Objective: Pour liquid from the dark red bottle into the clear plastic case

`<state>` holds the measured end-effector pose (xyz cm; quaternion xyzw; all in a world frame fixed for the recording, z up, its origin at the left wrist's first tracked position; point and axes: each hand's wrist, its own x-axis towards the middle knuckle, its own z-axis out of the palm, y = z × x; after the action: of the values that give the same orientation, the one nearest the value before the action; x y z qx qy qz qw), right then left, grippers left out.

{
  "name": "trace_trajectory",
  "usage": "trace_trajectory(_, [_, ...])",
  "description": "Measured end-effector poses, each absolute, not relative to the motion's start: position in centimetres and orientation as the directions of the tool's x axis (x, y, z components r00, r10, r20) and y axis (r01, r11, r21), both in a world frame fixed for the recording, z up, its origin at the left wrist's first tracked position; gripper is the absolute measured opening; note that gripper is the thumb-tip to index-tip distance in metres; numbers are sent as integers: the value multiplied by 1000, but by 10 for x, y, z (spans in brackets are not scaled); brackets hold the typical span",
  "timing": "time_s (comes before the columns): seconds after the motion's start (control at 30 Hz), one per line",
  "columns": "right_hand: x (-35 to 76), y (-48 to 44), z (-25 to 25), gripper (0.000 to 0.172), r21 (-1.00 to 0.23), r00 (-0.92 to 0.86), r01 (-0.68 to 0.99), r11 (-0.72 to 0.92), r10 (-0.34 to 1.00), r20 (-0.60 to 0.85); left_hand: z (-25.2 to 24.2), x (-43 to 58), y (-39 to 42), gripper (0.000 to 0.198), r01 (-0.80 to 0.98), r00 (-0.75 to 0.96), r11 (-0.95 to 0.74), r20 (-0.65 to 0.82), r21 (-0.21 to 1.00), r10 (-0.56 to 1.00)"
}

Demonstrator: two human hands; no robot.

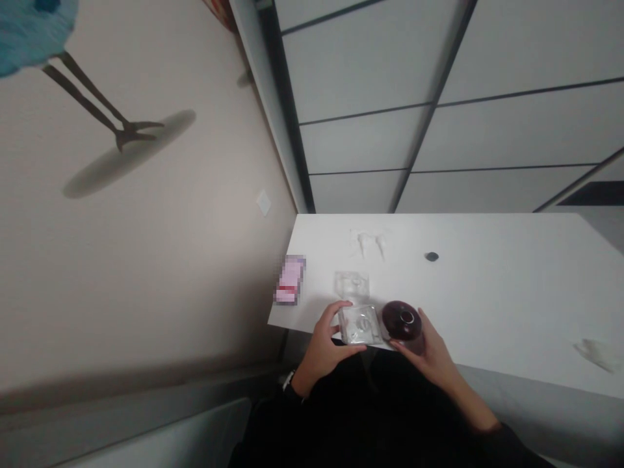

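Note:
My left hand [325, 344] is closed around the edges of a clear square plastic case [361, 324], thumb along the near side and fingers at the far left corner. What lies inside the case is too blurred to name. My right hand [429, 354] wraps the right and near sides of a glossy dark maroon rounded object [400, 320] with a silvery ring on its top. The two things are side by side at the table's near edge. Just beyond the case lies another clear plastic piece [351, 285], flat on the white table [497, 292].
Crumpled clear plastic [371, 244] lies farther back, and a small dark oval disc [431, 257] to its right. A pink box-like item [290, 281], pixelated, is at the left edge beside the wall. A whitish crumpled piece [600, 353] sits far right. Panelled white doors [361, 146] stand behind.

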<state>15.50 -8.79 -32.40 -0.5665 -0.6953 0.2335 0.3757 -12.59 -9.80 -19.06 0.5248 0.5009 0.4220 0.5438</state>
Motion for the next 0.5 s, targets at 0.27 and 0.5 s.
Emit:
trace_trajectory(0.27, [153, -84, -306, 69, -706, -235, 606, 365, 931, 280, -182, -127, -87, 74, 70, 198, 93, -105, 993, 975])
trace_trajectory(0.5, [147, -84, -299, 83, -713, -169, 580, 395, 914, 369, -167, -121, -73, 73, 168, 158, 79, -106, 983, 982])
